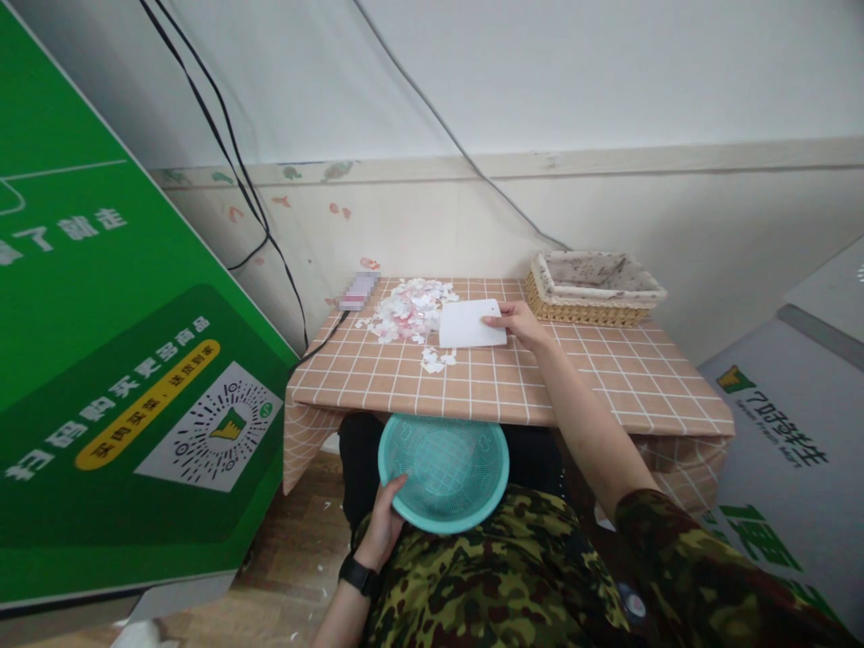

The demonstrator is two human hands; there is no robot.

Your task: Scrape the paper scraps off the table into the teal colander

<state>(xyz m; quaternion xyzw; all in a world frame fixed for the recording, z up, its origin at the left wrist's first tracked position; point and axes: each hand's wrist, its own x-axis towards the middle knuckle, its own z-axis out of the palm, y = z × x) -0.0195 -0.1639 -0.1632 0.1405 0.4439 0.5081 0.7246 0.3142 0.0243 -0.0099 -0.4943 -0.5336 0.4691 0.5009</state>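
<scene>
One pale wall (438, 99) backs the scene, with a green panel (114, 360) bearing white lettering and a square code at the left and a grey-white panel (769, 450) with green lettering at the right. Between them stands a table (486, 387) draped in brown cloth with a white grid. A person in a camouflage top (486, 576) sits at its near edge, a round teal colander (444, 472) at the lap. A wicker basket (594, 310) with a patterned fabric lining occupies the far right corner of the tabletop. A heap of white and pinkish paper scraps (409, 310) lies toward the left. Just beside it, over the cloth, is a white card (465, 326). The right hand (521, 326) pinches the card's right side, thumb on top; the left hand (383, 524) clasps the colander's near-left rim, its thumb over the edge and the fingers below hidden. A dark watch (360, 574) circles the left wrist. A few loose scraps (438, 361) lie in front of the card.
</scene>
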